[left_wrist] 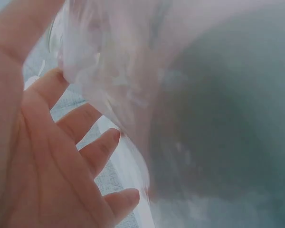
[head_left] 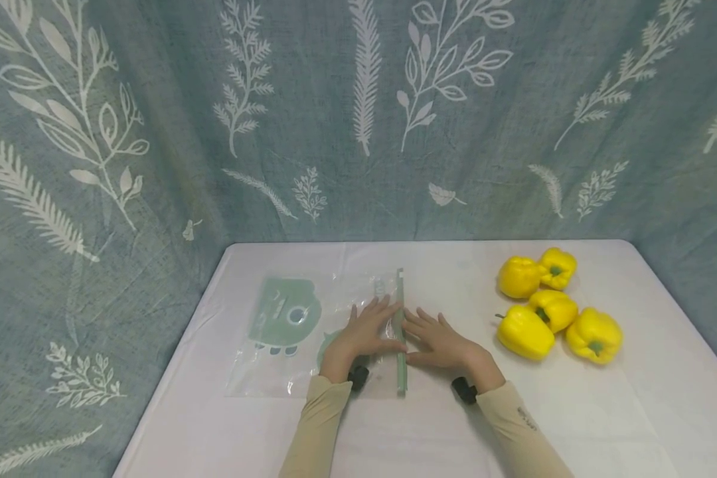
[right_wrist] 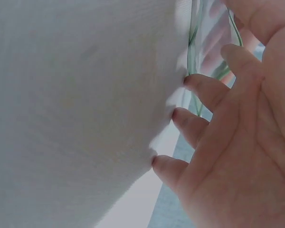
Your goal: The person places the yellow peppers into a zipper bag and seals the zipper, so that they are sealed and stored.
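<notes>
A clear plastic bag (head_left: 243, 372) lies flat on the left of the white table, with a green cartoon print (head_left: 281, 302) on it. A green strip (head_left: 401, 378) runs along its right edge. My left hand (head_left: 364, 334) rests on the bag beside that strip, fingers spread. In the left wrist view its fingertips (left_wrist: 113, 135) touch the clear film. My right hand (head_left: 445, 345) is just right of the strip, its fingers reaching toward it. The right wrist view has those fingertips (right_wrist: 180, 114) touching the white tablecloth, with the green edge close by.
Several yellow bell peppers (head_left: 526, 332) sit in a group on the right side of the table (head_left: 442, 425). A blue-green curtain (head_left: 334, 133) with white leaf prints hangs behind the table and at both sides.
</notes>
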